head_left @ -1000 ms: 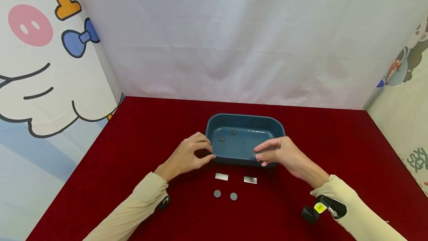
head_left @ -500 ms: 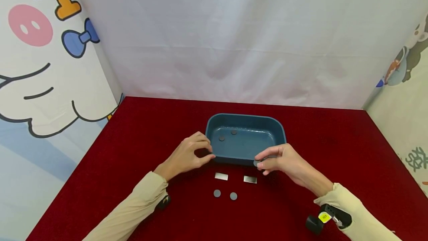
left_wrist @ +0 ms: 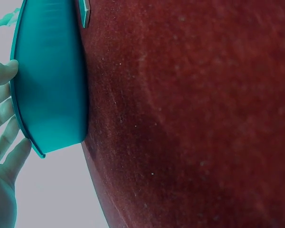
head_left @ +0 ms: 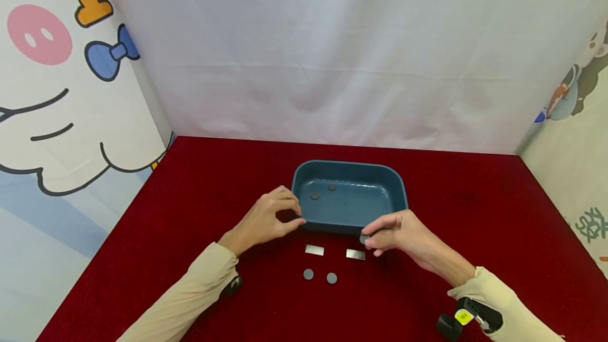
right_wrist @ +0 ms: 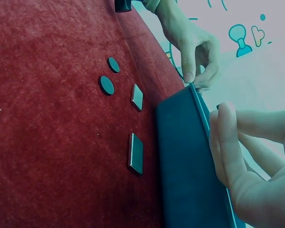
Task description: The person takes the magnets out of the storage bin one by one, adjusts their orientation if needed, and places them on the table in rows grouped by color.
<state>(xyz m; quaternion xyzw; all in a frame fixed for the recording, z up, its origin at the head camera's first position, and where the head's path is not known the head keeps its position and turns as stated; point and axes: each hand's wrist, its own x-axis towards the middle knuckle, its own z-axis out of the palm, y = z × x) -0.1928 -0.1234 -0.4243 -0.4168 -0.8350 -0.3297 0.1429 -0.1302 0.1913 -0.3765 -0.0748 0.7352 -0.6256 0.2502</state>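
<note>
At the front left corner of the blue rectangular tray (head_left: 351, 202), my left hand (head_left: 268, 218) grips the rim with thumb and fingers. The left wrist view shows that hand's fingertips (left_wrist: 12, 66) along the rim. Between thumb and index finger, my right hand (head_left: 404, 234) pinches a small grey disc (head_left: 364, 239), just in front of the tray's front right side; only a dark edge of it shows in the right wrist view. Two similar discs, a left one (head_left: 314, 196) and a right one (head_left: 332, 187), lie inside the tray.
In front of the tray, two silvery rectangular plates, one left (head_left: 314, 250) and one right (head_left: 355, 254), lie on the red cloth (head_left: 228, 173). Closer in are two more grey discs, one (head_left: 309, 274) left of the other (head_left: 331, 278). A white curtain (head_left: 332, 67) hangs behind.
My right hand has moved toward me with the grey disc, from over the tray's front rim to just in front of it. The left hand has stayed at the tray's corner.
</note>
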